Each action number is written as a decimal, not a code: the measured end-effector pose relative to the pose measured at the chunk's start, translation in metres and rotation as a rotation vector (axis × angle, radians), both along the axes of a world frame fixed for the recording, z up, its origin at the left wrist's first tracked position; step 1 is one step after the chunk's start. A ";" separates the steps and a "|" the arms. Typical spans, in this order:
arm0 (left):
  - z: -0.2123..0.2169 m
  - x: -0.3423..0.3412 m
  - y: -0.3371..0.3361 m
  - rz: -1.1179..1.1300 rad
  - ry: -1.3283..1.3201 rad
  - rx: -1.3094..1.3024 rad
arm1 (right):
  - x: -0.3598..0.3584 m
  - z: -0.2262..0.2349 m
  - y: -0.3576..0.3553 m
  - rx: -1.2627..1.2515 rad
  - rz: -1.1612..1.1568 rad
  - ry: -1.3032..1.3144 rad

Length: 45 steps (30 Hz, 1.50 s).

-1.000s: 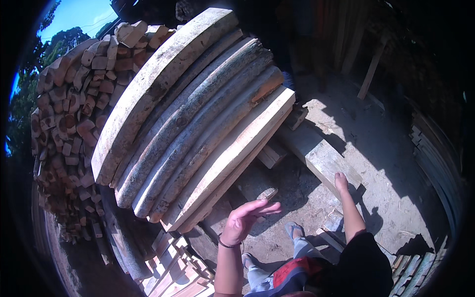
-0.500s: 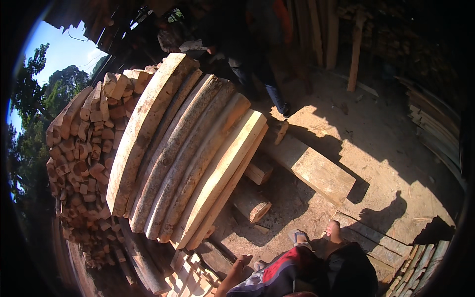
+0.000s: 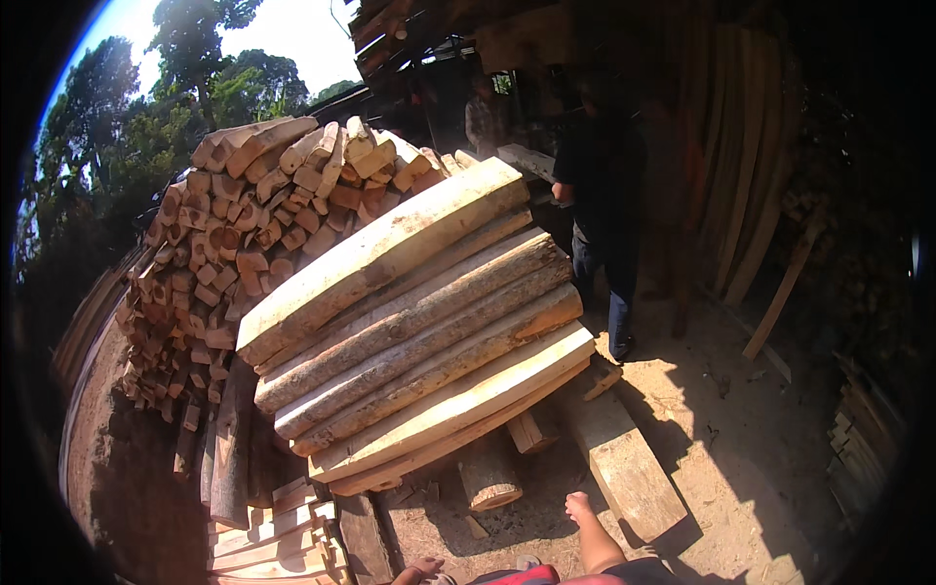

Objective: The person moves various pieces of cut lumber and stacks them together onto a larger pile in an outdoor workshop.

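Observation:
My left hand (image 3: 426, 566) hangs low at the bottom edge, below the stack of logs; it is too small to tell how its fingers lie. My right hand (image 3: 578, 504) is held out in front of me, loosely closed with nothing visible in it. It is nearest to a squared timber beam (image 3: 639, 487) on the ground. Ahead of both hands rises a stack of long sawn logs (image 3: 419, 331), some with bark and some with pale cut faces. A short round log (image 3: 489, 485) sticks out beneath them.
A tall pile of cut wood billets (image 3: 234, 234) stands at the left. Pale offcuts (image 3: 273, 546) lie at the lower left. Beyond the stack, a person in dark clothes (image 3: 600, 185) holds a board (image 3: 526, 162), with another person (image 3: 485, 117) nearby. Tall planks (image 3: 746, 146) lean at the right.
My view has tilted up and turned, so the log stack now lies flatter across the picture and the billet pile shows more. My right hand has come into view; my left hand sits lower.

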<state>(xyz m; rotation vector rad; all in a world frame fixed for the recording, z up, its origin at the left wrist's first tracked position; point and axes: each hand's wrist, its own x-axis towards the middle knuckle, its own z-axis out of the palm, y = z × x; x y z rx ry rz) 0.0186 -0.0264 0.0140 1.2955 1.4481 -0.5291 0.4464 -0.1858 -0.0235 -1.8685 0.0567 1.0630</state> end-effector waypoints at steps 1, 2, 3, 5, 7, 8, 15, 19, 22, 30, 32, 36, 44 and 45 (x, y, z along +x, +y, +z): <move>-0.005 0.000 -0.006 -0.030 0.013 -0.016 | -0.013 -0.006 0.009 -0.123 0.151 0.105; -0.007 -0.007 -0.013 -0.054 0.032 -0.049 | -0.049 -0.010 -0.010 -0.117 0.168 0.167; -0.012 0.009 -0.005 -0.075 0.015 -0.044 | -0.057 -0.009 -0.011 -0.132 0.227 0.179; -0.013 0.023 -0.003 -0.107 -0.009 -0.018 | -0.064 -0.002 -0.026 -0.174 0.312 0.185; -0.011 0.040 -0.004 -0.168 -0.038 -0.008 | -0.083 -0.001 -0.072 -0.252 0.314 0.190; -0.011 0.048 -0.002 -0.166 -0.050 0.006 | -0.083 0.001 -0.087 -0.288 0.319 0.185; -0.005 0.023 0.016 -0.090 -0.061 0.035 | -0.117 0.029 -0.132 -0.365 0.241 0.210; -0.001 0.006 0.013 -0.011 -0.047 0.065 | -0.117 0.008 -0.140 -0.348 0.177 0.267; -0.028 -0.027 0.010 -0.176 -0.037 0.220 | -0.101 -0.004 -0.133 -0.228 0.108 0.282; -0.024 -0.067 -0.037 0.028 -0.007 -0.052 | -0.050 0.015 -0.132 -0.042 -0.346 0.356; -0.023 -0.073 -0.041 0.062 -0.006 -0.085 | -0.035 0.013 -0.150 -0.003 -0.430 0.386; -0.043 -0.109 -0.043 0.303 -0.076 -0.103 | -0.023 0.018 -0.123 0.015 -0.490 0.336; -0.014 -0.058 -0.047 0.236 0.019 -0.096 | -0.038 -0.015 -0.141 -0.058 -0.393 0.443; -0.011 -0.056 -0.047 0.237 0.010 -0.087 | -0.035 -0.013 -0.141 -0.059 -0.383 0.483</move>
